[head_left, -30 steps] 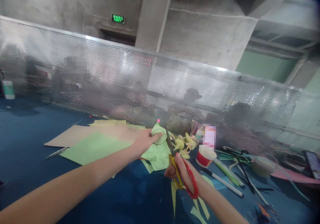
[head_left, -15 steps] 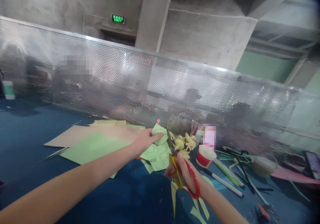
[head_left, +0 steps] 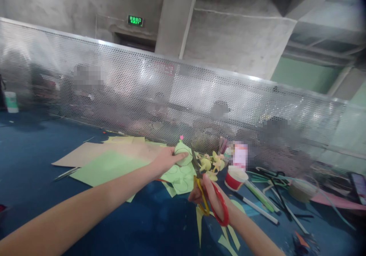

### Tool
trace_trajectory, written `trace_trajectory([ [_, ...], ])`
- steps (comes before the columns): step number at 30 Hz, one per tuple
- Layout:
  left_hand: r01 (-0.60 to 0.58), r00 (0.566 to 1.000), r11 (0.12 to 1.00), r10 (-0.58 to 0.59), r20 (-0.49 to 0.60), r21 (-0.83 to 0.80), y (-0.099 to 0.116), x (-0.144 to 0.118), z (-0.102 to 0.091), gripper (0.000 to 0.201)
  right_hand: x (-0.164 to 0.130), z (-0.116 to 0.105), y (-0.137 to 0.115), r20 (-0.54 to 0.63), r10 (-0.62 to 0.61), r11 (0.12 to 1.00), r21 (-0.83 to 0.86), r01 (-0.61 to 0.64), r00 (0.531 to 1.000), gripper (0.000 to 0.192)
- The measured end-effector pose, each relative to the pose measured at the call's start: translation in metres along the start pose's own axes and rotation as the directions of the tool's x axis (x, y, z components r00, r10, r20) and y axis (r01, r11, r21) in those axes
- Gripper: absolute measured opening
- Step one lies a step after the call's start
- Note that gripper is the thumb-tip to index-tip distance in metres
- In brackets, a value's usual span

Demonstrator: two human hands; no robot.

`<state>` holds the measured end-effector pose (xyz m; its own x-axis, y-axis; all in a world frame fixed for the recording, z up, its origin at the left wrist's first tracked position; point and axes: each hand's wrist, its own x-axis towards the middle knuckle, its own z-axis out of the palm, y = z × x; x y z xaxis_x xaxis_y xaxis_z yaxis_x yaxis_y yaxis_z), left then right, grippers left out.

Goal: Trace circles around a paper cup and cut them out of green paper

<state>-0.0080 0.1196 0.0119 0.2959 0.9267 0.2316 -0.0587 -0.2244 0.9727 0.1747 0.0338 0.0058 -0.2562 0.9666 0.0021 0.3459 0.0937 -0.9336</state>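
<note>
Between the thumb and fingers of my left hand is a small light-green paper piece with a curved pen line on it. My right hand grips scissors by their red and yellow handles. Their blades point up and away, close beside the right edge of the piece; whether they touch it I cannot tell. Just below lies more green paper marked with drawn curves. Pale yellow-green curled paper shapes lie right of the blades. Thin paper offcuts are scattered under my right hand.
A large green sheet and a beige sheet lie left on the blue table. To the right are a red-and-white paper cup, a marker and several pipe cleaners. A perforated metal screen borders the far side.
The paper piece in my left hand now has a rounder upper edge. Both hands and the scissors stay almost where they were; the view has shifted very slightly.
</note>
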Motion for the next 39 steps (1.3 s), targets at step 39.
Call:
trace_trajectory([
  [39, 0.089, 0.991, 0.994, -0.082, 0.102, -0.061, 0.012, 0.001, -0.009, 0.026, 0.002, 0.005, 0.015, -0.011, -0.021, 0.995, 0.093, 0.022, 1.0, 0.065],
])
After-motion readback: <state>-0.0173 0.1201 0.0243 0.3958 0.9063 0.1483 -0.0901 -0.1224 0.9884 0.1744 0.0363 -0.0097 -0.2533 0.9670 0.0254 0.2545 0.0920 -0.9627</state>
